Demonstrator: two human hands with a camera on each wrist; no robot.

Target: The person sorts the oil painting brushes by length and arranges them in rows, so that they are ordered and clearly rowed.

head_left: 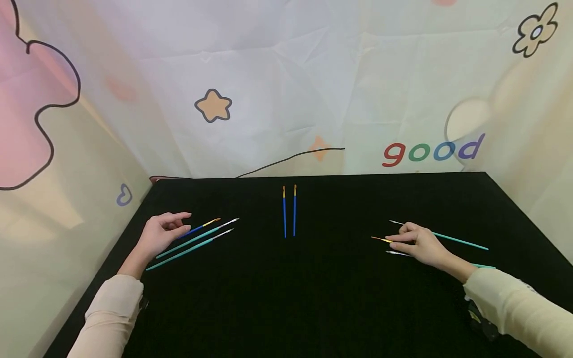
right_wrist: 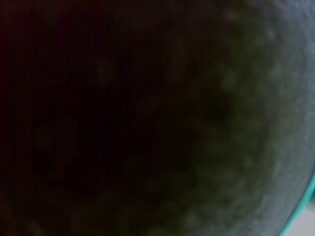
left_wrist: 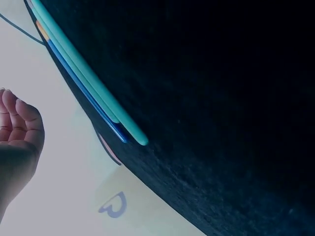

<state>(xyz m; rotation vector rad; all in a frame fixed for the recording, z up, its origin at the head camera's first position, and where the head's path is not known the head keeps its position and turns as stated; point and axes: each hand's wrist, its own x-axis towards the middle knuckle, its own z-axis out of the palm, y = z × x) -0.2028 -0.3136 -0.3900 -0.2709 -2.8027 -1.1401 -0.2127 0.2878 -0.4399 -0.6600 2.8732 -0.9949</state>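
At the left of the table, my left hand [head_left: 163, 232] hovers by a blue paintbrush [head_left: 197, 229], its fingers loosely extended and holding nothing. Two teal paintbrushes [head_left: 192, 242] lie slanted beside the blue one; the left wrist view shows the hand [left_wrist: 19, 123] apart from all three. On the right side, my right hand [head_left: 421, 244] pinches a paintbrush with a yellow ferrule and orange-brown tip [head_left: 380, 239] between thumb and fingers; its handle is hidden. One teal paintbrush [head_left: 461, 240] lies behind that hand, and another [head_left: 484, 266] passes partly hidden beneath it.
Two blue paintbrushes [head_left: 284, 216] lie side by side, bristles away from me, at the middle back of the black-covered table [head_left: 286, 298]. A printed cloth backdrop [head_left: 277, 89] rises behind and along the sides. The right wrist view is mostly dark.
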